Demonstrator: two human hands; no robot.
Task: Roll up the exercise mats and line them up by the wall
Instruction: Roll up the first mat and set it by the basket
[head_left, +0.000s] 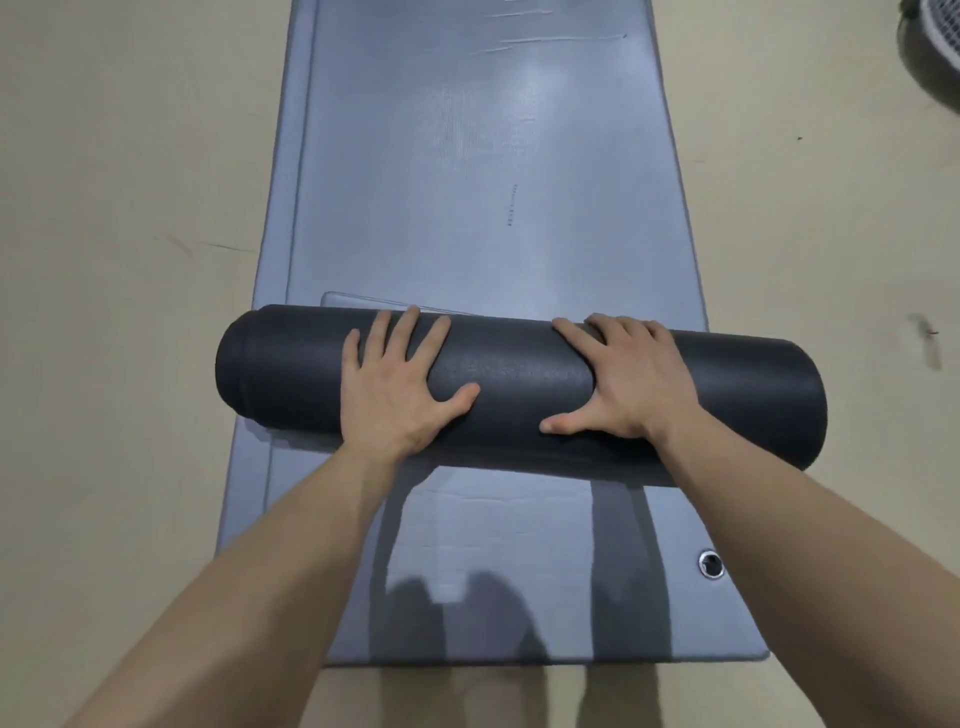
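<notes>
A dark grey mat roll (519, 384) lies crosswise over flat blue-grey mats. My left hand (400, 384) presses flat on the roll left of its middle, fingers spread and pointing away from me. My right hand (618, 382) rests flat on the roll right of its middle, thumb stretched toward the centre. The unrolled stretch of the top mat (467, 171) runs away from me beyond the roll. Beneath it lies another flat mat (519, 597), whose near end reaches toward me and carries a metal eyelet (710, 564) at its right corner.
Beige floor (130, 208) spreads on both sides of the mats. Part of a white fan (935, 47) shows at the top right corner. Shadows of my arms fall on the near mat. No wall is in view.
</notes>
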